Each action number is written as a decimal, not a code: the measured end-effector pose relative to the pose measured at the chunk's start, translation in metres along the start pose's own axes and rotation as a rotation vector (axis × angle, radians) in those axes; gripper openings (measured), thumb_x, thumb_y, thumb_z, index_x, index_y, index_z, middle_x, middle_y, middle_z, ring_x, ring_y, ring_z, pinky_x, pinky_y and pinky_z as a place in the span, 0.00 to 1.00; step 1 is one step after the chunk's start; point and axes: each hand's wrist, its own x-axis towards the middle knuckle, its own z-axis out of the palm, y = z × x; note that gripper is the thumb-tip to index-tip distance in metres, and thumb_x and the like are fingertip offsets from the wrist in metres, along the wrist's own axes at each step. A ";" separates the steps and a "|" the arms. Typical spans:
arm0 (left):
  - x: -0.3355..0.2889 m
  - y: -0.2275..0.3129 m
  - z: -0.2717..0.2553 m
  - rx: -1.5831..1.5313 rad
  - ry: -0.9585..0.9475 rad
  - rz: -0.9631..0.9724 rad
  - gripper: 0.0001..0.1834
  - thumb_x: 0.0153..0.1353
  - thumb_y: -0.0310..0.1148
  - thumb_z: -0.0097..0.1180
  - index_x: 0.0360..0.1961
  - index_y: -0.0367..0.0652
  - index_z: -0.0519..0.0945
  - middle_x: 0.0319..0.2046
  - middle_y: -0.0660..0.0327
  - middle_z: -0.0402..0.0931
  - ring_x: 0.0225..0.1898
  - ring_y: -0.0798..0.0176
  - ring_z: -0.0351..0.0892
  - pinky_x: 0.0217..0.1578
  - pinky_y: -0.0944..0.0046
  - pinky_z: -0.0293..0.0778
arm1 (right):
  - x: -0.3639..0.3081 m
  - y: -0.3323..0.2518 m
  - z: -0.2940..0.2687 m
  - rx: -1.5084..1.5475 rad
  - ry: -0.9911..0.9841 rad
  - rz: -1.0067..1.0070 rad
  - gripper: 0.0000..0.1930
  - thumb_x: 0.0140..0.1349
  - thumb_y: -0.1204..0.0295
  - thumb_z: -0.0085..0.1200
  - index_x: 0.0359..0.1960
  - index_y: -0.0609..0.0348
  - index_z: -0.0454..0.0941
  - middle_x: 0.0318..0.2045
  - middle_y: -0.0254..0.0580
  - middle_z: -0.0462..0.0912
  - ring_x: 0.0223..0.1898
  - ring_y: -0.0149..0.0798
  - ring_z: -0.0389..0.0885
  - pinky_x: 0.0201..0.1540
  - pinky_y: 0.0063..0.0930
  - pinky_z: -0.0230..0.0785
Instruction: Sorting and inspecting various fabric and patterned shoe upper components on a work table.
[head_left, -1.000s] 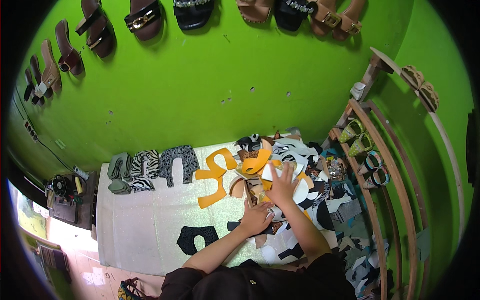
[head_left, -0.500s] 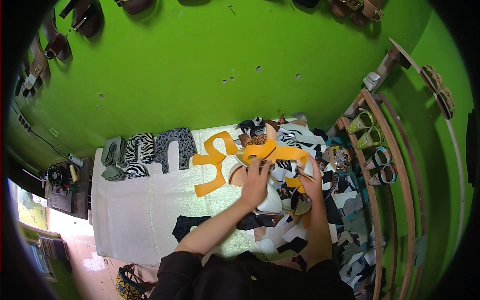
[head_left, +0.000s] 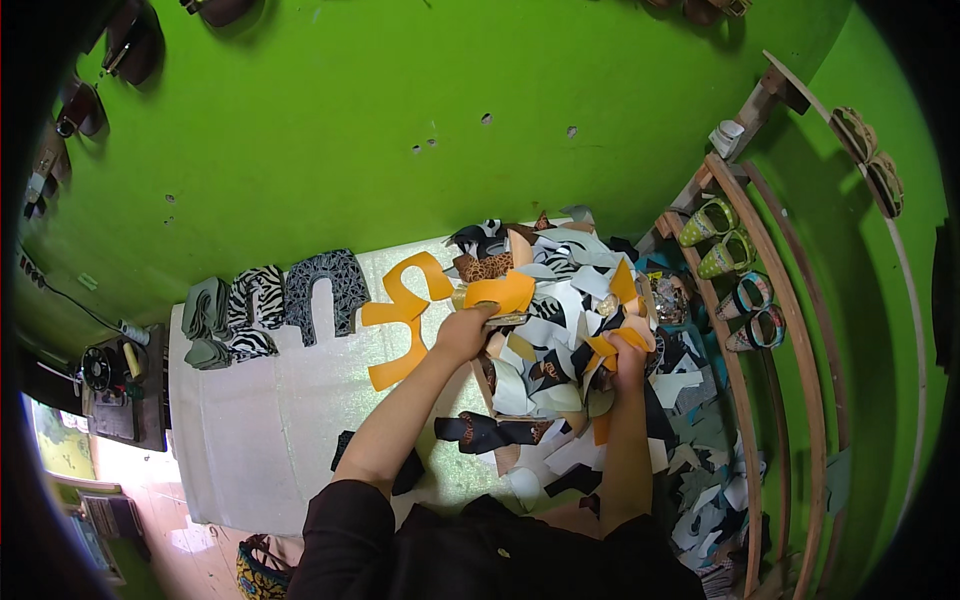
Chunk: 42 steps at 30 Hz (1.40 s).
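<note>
My left hand (head_left: pixel 466 332) is closed at the near edge of a curved orange piece of sheet material (head_left: pixel 503 291); its fingertips are partly hidden. Within the scrap heap, my right hand (head_left: pixel 627 358) pinches an orange-yellow scrap (head_left: pixel 604 347). Between the hands lie mixed offcuts, white, black, zebra-striped and leopard-printed, heaped in and around a shallow box (head_left: pixel 484 388) whose rim mostly hides under them. Left of my left hand, curved orange cut pieces (head_left: pixel 397 347) lie flat on the pale table (head_left: pixel 240 425).
A dark patterned U-shaped stack (head_left: pixel 325 275), zebra-print pieces (head_left: pixel 257 295) and grey-green pieces (head_left: pixel 206 308) line the table's far left. More scraps (head_left: pixel 695 480) pile up at right, beside a wooden rack (head_left: pixel 765 300) with green sandals (head_left: pixel 725 255). A green wall (head_left: pixel 330 130) stands behind.
My left hand has moved left and closed. The long orange strip between the hands is no longer stretched across the heap. My right hand has lowered slightly. The whole view has shifted.
</note>
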 end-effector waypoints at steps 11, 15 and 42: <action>0.016 -0.013 -0.024 -0.028 -0.132 -0.015 0.16 0.55 0.37 0.54 0.46 0.51 0.78 0.36 0.49 0.78 0.39 0.47 0.77 0.41 0.54 0.72 | -0.025 -0.041 0.032 -0.080 -0.033 0.102 0.05 0.52 0.75 0.54 0.26 0.66 0.76 0.24 0.39 0.77 0.26 0.32 0.77 0.31 0.23 0.68; 0.020 -0.011 -0.029 -0.022 -0.131 0.037 0.18 0.56 0.37 0.54 0.49 0.51 0.76 0.37 0.50 0.78 0.40 0.47 0.77 0.41 0.55 0.72 | -0.021 -0.039 0.023 -0.475 -0.255 -0.291 0.07 0.52 0.74 0.53 0.26 0.66 0.76 0.24 0.40 0.78 0.24 0.32 0.76 0.30 0.22 0.68; -0.026 0.103 0.047 0.176 0.201 -0.034 0.26 0.47 0.39 0.55 0.46 0.34 0.67 0.45 0.49 0.67 0.51 0.49 0.63 0.55 0.43 0.53 | -0.009 -0.031 0.005 0.414 -0.017 0.380 0.05 0.48 0.73 0.53 0.26 0.59 0.73 0.23 0.42 0.77 0.25 0.41 0.79 0.32 0.34 0.73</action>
